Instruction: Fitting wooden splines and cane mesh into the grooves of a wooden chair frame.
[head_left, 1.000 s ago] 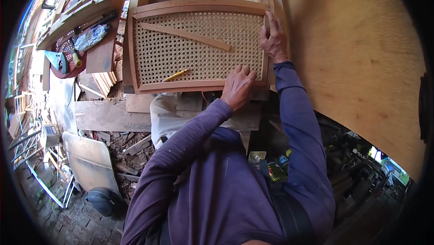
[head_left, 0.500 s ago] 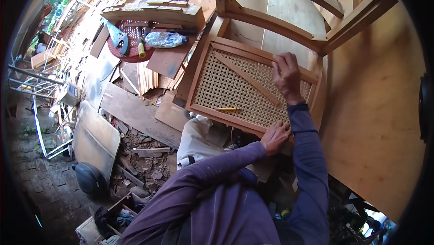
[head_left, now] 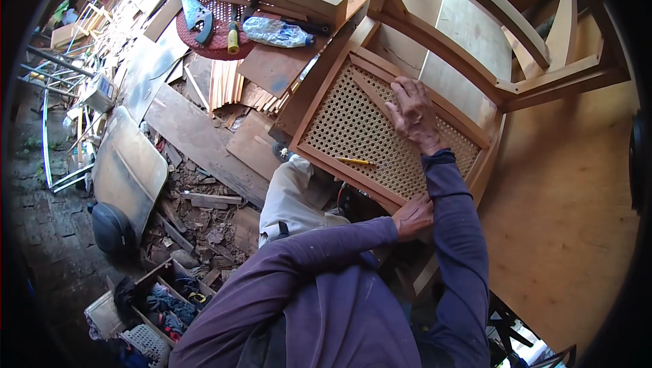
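Observation:
A wood-framed cane panel [head_left: 339, 127] rests at a slant on an unfinished chair frame [head_left: 466, 61]. A loose narrow wooden strip [head_left: 367, 87] lies diagonally across the cane, with a yellow pencil [head_left: 353, 161] below it. My right hand [head_left: 413, 111] is over the panel's upper middle, fingers curled onto the strip, whose lower part it hides. My left hand [head_left: 411, 218] is closed on the panel's lower wooden edge, its fingertips partly hidden by my right forearm.
Left are a red perforated seat [head_left: 207, 45] with saw, screwdriver and bottle, timber offcuts [head_left: 224, 86], scrap boards, leaning metal tubes and a dark case [head_left: 112, 227]. A crate of cloths [head_left: 166, 303] sits lower left. A large plywood sheet [head_left: 557, 205] fills the right.
The view has swung, shifting the scene rightward and showing more of the chair frame. My right hand has moved from the panel's edge inward onto the strip; my left hand stays at the lower edge.

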A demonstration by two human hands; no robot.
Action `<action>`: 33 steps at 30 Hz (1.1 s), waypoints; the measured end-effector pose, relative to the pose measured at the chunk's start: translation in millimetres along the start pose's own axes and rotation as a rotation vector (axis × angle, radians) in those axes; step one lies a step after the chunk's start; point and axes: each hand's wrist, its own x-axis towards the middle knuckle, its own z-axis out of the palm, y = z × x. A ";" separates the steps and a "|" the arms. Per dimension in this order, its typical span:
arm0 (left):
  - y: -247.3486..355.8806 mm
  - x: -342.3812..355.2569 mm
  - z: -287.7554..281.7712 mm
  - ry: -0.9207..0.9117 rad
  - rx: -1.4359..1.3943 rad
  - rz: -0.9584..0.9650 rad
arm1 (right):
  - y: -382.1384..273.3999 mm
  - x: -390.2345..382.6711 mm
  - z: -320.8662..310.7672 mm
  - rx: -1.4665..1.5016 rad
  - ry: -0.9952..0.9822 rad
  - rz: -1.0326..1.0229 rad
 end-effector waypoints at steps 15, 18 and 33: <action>-29.7 -86.1 -170.5 0.328 -0.186 -0.348 | -20.2 -33.2 -0.9 -0.042 -0.045 0.132; -16.0 -69.7 -188.7 0.710 -0.218 -0.468 | -55.1 -11.8 -40.0 0.415 -0.029 0.429; -54.7 -171.0 -204.3 0.909 -0.243 -0.857 | -68.3 25.6 -8.4 0.325 0.101 0.236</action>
